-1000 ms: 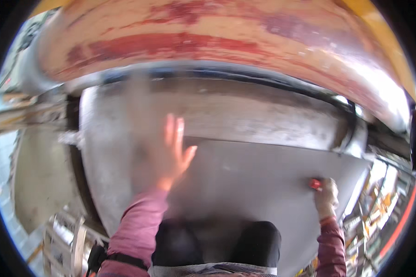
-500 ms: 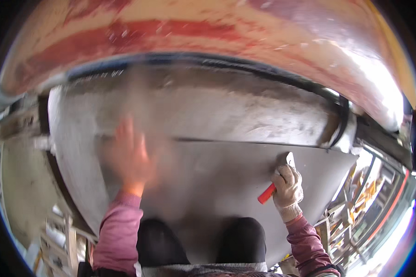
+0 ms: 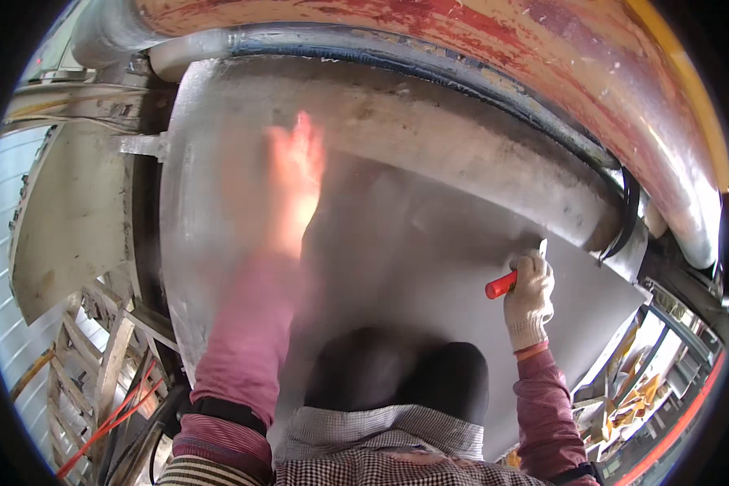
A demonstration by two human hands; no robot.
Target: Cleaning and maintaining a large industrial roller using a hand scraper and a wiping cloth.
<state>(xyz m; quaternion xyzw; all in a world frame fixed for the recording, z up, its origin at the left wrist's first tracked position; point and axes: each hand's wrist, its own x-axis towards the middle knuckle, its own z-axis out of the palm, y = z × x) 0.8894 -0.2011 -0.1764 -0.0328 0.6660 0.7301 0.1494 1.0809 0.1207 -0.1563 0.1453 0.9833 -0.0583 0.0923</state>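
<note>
My left hand (image 3: 300, 166), bare and blurred by motion, reaches forward over the upper left edge of a smooth dark grey sheet (image 3: 437, 235). Its fingers stretch out and hold nothing; whether the palm touches the surface I cannot tell. In a pale knitted glove, my right hand (image 3: 530, 301) is closed round a red-handled knife (image 3: 502, 284). The knife's short, light blade points away from me, over the right part of the sheet. Underneath the sheet, a worn grey metal surface (image 3: 494, 146) shows along its far and left sides.
A large red and tan roller-like body (image 3: 429, 32) spans the far side, with a dark bar (image 3: 397, 69) below it. At left stand a metal plate (image 3: 73, 211) and wooden framing (image 3: 109, 356). A black strap (image 3: 626, 215) hangs at right. My knees (image 3: 445, 377) press close to the sheet.
My left hand has moved forward and right across the sheet, fingers still stretched. My right hand keeps the knife and sits slightly farther up and right. The whole view has turned and shifted.
</note>
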